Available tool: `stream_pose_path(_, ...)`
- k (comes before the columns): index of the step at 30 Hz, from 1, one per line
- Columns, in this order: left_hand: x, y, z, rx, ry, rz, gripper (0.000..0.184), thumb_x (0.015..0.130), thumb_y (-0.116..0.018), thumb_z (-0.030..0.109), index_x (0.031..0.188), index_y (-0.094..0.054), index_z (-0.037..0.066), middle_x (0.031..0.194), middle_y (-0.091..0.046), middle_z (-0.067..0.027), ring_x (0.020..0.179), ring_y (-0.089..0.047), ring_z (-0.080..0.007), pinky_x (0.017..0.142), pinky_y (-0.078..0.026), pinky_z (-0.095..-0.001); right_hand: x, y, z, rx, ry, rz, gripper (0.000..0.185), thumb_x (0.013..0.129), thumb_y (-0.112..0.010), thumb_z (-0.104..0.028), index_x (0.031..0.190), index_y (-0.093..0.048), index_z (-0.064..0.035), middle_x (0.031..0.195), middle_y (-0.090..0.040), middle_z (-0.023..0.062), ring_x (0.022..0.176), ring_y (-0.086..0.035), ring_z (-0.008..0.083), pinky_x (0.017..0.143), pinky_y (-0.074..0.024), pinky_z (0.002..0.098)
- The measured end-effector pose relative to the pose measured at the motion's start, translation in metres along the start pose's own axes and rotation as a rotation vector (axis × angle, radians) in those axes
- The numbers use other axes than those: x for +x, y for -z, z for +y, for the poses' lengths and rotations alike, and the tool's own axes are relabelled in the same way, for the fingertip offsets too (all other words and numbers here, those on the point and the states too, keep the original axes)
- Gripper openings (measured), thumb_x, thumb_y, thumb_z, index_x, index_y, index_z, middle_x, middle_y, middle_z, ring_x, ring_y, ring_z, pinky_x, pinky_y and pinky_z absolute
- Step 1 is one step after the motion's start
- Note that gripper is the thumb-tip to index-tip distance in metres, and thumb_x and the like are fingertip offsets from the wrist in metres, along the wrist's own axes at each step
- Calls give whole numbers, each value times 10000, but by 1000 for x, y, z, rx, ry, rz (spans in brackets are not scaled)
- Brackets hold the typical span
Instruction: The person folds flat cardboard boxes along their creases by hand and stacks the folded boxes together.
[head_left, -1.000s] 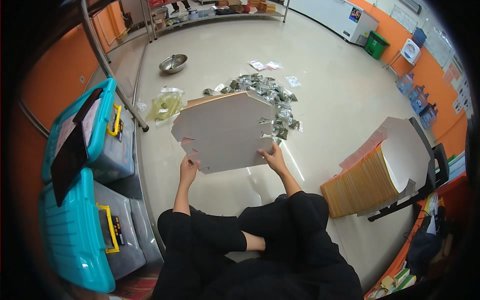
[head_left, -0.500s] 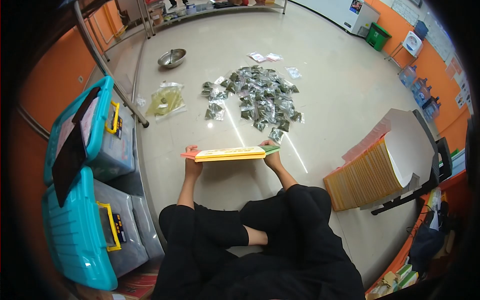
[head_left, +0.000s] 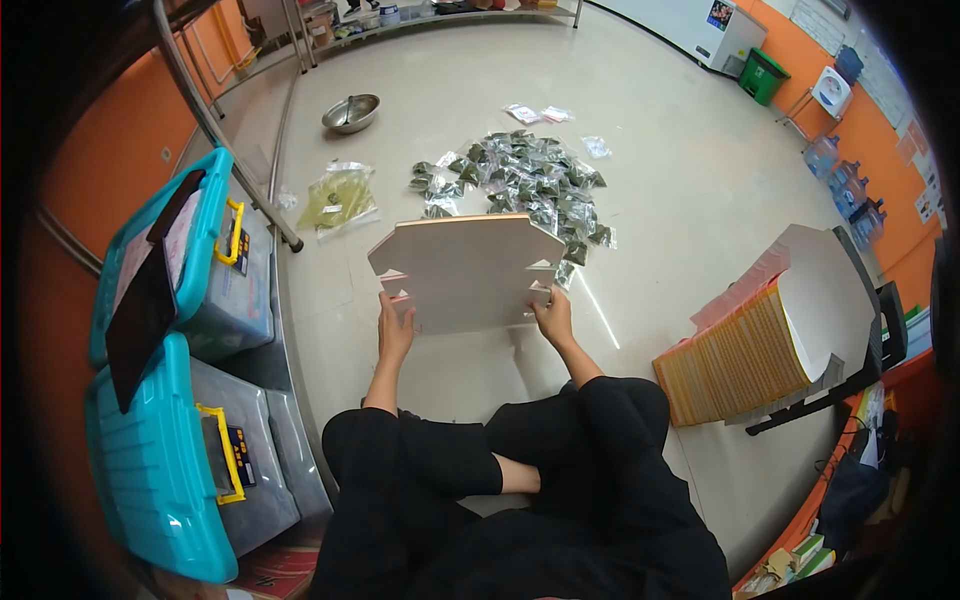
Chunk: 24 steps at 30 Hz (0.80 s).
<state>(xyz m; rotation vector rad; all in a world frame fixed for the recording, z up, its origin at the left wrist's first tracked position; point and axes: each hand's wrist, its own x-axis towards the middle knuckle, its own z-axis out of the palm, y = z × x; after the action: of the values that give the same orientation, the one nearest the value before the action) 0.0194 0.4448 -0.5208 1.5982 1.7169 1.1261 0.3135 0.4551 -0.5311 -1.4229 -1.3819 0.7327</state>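
Note:
A flat cardboard gift-box blank (head_left: 465, 265) is tilted up in front of me, its plain greyish side toward me and slots cut in its left and right edges. My left hand (head_left: 395, 330) is closed on its lower left edge. At the lower right corner, by the slot, my right hand (head_left: 553, 318) grips it with bent fingers. Beyond the blank, a pile of small clear bags with dark green triangular packets (head_left: 535, 170) lies on the floor, partly covered by the cardboard.
A stack of similar blanks (head_left: 735, 350) stands to my right. Left are lidded storage bins (head_left: 155, 460) beside a metal rack leg (head_left: 290, 240). Farther out lie a yellow-green bag of leaves (head_left: 335, 203), a metal bowl (head_left: 351, 114) and several small packets (head_left: 540, 114).
The blank has turned from nearly edge-on, with its printed yellow side partly showing, to upright with its plain side facing me. Both hands have stayed on it, now at its lower edge.

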Motion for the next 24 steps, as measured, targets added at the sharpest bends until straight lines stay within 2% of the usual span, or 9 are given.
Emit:
stream_pose_path(3, 4, -11, -29, 58, -44, 91, 544, 779, -579, 22, 1189, -221, 1, 1038, -519, -214, 909, -550, -382, 742, -441, -404, -4, 3, -6, -68, 0, 37, 185, 709, -646, -60, 885, -601, -22, 794, -644, 85, 695, -611, 158, 611, -462, 278)
stream_pose_path(5, 10, -14, -43, -149, -115, -3, 442, 782, -574, 29, 1122, -294, -2, 1050, -512, -221, 968, -520, -381, 777, -425, -402, 0, 4, 2, -54, -19, -44, 179, 710, -651, -75, 880, -617, -26, 797, -646, 88, 700, -608, 173, 621, -456, 284)
stream_pose_path(9, 9, -15, -44, -34, -57, -30, 358, 794, -565, 49, 1073, -346, -4, 1011, -534, -217, 960, -522, -373, 781, -424, -376, 1, 6, 1, -180, -13, -61, 182, 711, -660, -97, 876, -626, -29, 799, -645, 96, 708, -602, 186, 635, -451, 296)
stream_pose_path(11, 9, -17, -44, -19, -210, 42, 286, 812, -553, 82, 1023, -379, -6, 966, -563, -211, 924, -540, -382, 766, -433, -382, -2, 10, -4, -113, -123, -123, 206, 717, -667, -129, 892, -626, -27, 814, -643, 105, 718, -596, 193, 644, -446, 307)
stream_pose_path(14, 9, -15, -44, 62, -224, 25, 310, 827, -540, 102, 1058, -363, -3, 938, -578, -219, 908, -545, -400, 756, -437, -390, -6, 6, -4, -71, -44, -15, 210, 728, -662, -133, 902, -623, -23, 814, -643, 101, 717, -601, 187, 646, -452, 296)
stream_pose_path(18, 5, -19, -46, -29, -123, -38, 393, 836, -535, 128, 1133, -328, -25, 962, -567, -252, 914, -548, -400, 751, -439, -400, -2, 3, 18, -72, -39, -60, 207, 737, -658, -128, 908, -621, -19, 809, -643, 94, 719, -605, 176, 656, -458, 282)
stream_pose_path(20, 6, -22, -46, 53, -43, -18, 491, 839, -536, 149, 1194, -269, -61, 960, -560, -279, 897, -557, -399, 749, -442, -401, 4, 2, 25, -119, -40, -71, 186, 743, -648, -114, 899, -619, -17, 799, -641, 86, 723, -608, 166, 658, -463, 275)
stream_pose_path(24, 12, -19, -55, 87, -18, -86, 522, 837, -538, 142, 1201, -249, -94, 963, -553, -296, 892, -556, -407, 740, -449, -400, 5, 5, 27, -130, 22, -77, 178, 743, -644, -107, 893, -615, -14, 794, -641, 83, 712, -602, 159, 647, -464, 279)
